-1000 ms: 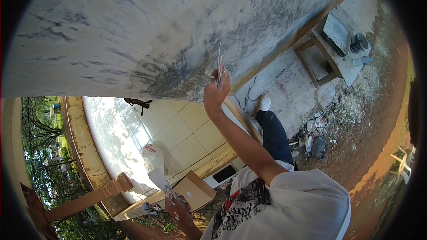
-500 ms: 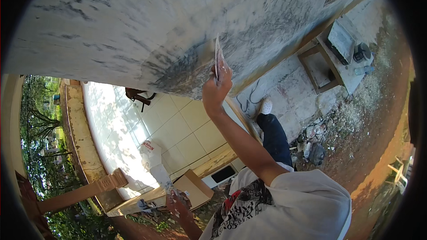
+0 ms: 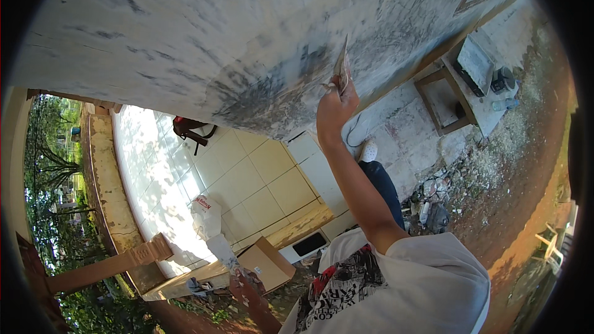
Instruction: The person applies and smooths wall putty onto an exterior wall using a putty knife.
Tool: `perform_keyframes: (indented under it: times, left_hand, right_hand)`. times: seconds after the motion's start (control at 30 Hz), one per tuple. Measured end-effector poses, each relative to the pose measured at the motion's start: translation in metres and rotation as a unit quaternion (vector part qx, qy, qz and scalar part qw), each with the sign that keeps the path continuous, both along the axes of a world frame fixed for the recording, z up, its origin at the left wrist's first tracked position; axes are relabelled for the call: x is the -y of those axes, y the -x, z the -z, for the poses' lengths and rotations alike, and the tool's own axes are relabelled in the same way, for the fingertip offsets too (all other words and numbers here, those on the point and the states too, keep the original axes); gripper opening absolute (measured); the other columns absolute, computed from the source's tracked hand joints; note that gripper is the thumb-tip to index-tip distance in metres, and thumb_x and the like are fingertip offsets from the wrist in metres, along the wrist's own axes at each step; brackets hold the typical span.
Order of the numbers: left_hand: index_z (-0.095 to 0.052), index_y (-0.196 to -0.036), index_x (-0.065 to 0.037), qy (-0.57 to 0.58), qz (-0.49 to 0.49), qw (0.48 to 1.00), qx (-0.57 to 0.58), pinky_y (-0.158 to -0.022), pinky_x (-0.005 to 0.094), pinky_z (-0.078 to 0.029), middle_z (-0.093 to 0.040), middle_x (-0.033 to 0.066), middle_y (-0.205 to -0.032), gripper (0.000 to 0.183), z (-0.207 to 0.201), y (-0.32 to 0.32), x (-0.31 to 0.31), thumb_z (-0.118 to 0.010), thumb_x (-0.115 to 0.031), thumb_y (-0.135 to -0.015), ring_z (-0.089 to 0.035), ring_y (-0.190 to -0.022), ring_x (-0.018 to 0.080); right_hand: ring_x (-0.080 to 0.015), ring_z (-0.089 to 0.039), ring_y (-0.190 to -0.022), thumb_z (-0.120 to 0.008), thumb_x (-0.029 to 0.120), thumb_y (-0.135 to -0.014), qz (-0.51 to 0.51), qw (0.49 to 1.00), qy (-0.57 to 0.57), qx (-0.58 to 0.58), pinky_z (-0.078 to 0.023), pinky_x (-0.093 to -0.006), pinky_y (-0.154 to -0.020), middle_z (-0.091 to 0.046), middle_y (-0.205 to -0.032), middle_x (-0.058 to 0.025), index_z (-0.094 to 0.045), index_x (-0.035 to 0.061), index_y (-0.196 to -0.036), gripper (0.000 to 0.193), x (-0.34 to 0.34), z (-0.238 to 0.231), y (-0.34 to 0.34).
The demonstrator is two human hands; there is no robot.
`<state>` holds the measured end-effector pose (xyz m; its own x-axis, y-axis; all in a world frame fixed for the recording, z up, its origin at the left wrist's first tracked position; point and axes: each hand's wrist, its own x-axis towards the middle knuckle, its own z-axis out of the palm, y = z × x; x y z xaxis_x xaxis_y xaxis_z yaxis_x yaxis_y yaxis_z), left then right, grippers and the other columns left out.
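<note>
Right hand [image 3: 337, 108] raised, arm outstretched, near wall [image 3: 185, 43] corner; fingers curled round scraper [image 3: 341, 62]. Left hand [image 3: 249, 289] lower, fingers closed on second blade [image 3: 221, 249].

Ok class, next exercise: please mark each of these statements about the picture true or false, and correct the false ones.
1. The right hand holds a thin flat blade in front of the wall. True.
2. Only one hand holds something. False: the left hand holds a flat pale tool too.
3. No footwear is in view. False: a white shoe shows.
4. A rectangular tray rests on the low table. True.
5. The cardboard box is bright blue. False: it is brown.
</note>
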<state>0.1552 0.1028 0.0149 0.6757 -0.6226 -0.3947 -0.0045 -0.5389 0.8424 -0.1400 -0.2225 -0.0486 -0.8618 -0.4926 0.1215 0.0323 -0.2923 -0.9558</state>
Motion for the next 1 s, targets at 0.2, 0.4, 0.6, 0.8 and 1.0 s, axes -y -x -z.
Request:
perform_keyframes:
  times: [0.2,0.4,0.6,0.8,1.0]
  left_hand:
    - [-0.054,-0.094,-0.009,0.008,0.0,1.0,-0.008,-0.033,0.0243,-0.032,-0.056,0.0029,-0.064,0.023,-0.006,0.001,0.017,-0.049,-0.029,-0.103,-0.048,-0.043,0.0112]
    - [-0.054,-0.097,-0.009,0.025,-0.007,1.0,0.001,-0.035,0.0239,-0.033,-0.056,0.0026,-0.065,0.023,-0.003,-0.001,0.014,-0.048,-0.03,-0.103,-0.05,-0.046,0.0106]
    - [-0.054,-0.1,-0.007,-0.029,0.004,0.999,0.028,-0.035,0.0255,-0.034,-0.058,0.0043,-0.066,0.026,-0.004,-0.006,0.006,-0.049,-0.033,-0.103,-0.05,-0.046,0.0116]
    - [-0.054,-0.096,-0.007,0.023,0.0,1.0,0.018,-0.034,0.0252,-0.034,-0.058,0.0053,-0.066,0.028,-0.009,-0.006,0.011,-0.05,-0.034,-0.102,-0.052,-0.046,0.0123]
    - [-0.054,-0.096,-0.007,0.016,0.02,1.0,0.013,-0.033,0.0259,-0.036,-0.057,0.0056,-0.064,0.03,-0.009,-0.008,0.024,-0.049,-0.036,-0.102,-0.049,-0.04,0.0137]
  right_hand:
    - [-0.0425,-0.055,-0.107,-0.051,-0.01,-0.068,-0.033,0.979,-0.021,-0.199,-0.041,-0.0469,-0.1,-0.064,-0.108,-0.0258,-0.065,-0.0056,-0.115,0.05,0.007,0.032,-0.133]
    - [-0.0441,-0.058,-0.101,-0.051,-0.013,-0.069,-0.369,0.922,0.022,-0.12,-0.048,-0.0455,-0.089,-0.064,-0.108,-0.0256,-0.067,0.0024,-0.116,0.052,-0.065,0.033,-0.198]
    - [-0.0191,-0.054,-0.082,-0.046,-0.017,-0.081,-0.129,0.987,-0.095,-0.029,-0.046,-0.0275,-0.078,-0.057,-0.092,-0.0127,-0.057,-0.0013,-0.132,0.054,-0.049,0.099,-0.087]
    - [-0.0442,-0.055,-0.096,-0.047,-0.007,-0.072,0.064,0.985,-0.051,-0.151,-0.044,-0.0416,-0.088,-0.057,-0.105,-0.0269,-0.059,-0.0078,-0.121,0.05,0.025,0.102,-0.084]
    - [-0.0418,-0.058,-0.084,-0.054,-0.014,-0.069,-0.157,0.968,0.006,-0.197,-0.049,-0.0432,-0.073,-0.064,-0.095,-0.024,-0.068,0.0012,-0.113,0.049,-0.052,0.11,-0.168]
